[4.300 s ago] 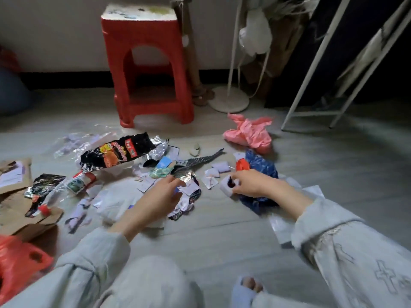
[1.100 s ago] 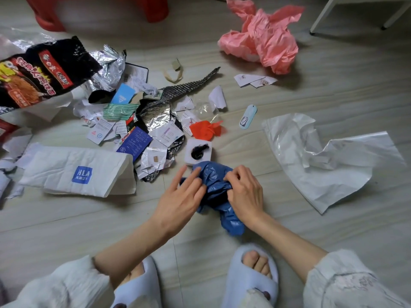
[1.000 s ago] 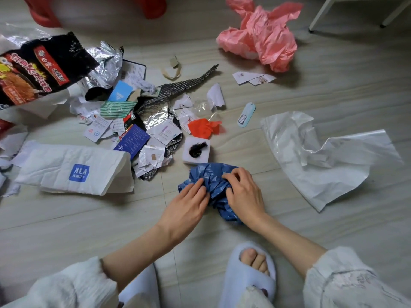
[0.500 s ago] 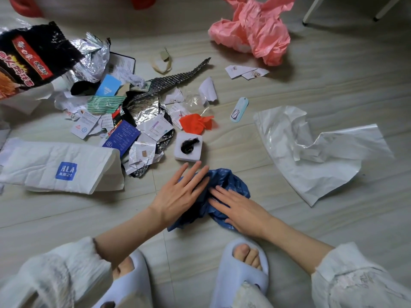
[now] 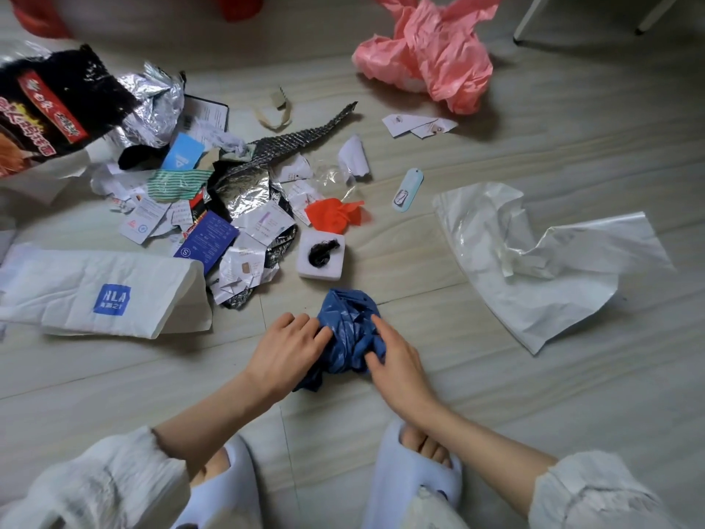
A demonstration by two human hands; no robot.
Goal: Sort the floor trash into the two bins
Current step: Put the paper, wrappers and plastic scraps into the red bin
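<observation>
A crumpled blue plastic bag (image 5: 349, 330) lies on the floor just ahead of my feet. My left hand (image 5: 290, 349) grips its left side with curled fingers. My right hand (image 5: 396, 360) grips its right side, fingers dug into the folds. Scattered trash lies beyond: a white foam block (image 5: 321, 257) with a black clump on it, an orange scrap (image 5: 333, 215), foil pieces (image 5: 248, 192), paper tags, a dark blue card (image 5: 208, 242) and a black snack bag (image 5: 49, 108). No bin is in view.
A white HLA bag (image 5: 103, 292) lies at the left. A crumpled white plastic sheet (image 5: 534, 261) lies at the right, a pink plastic bag (image 5: 431, 59) at the back. My pale slippers (image 5: 412, 479) are at the bottom. A red stool's feet (image 5: 240, 3) show at the top edge.
The view dropped from the room to the floor. Both hands came onto the blue bag; half a second ago they lay flat on it, now their fingers curl in and bunch it up.
</observation>
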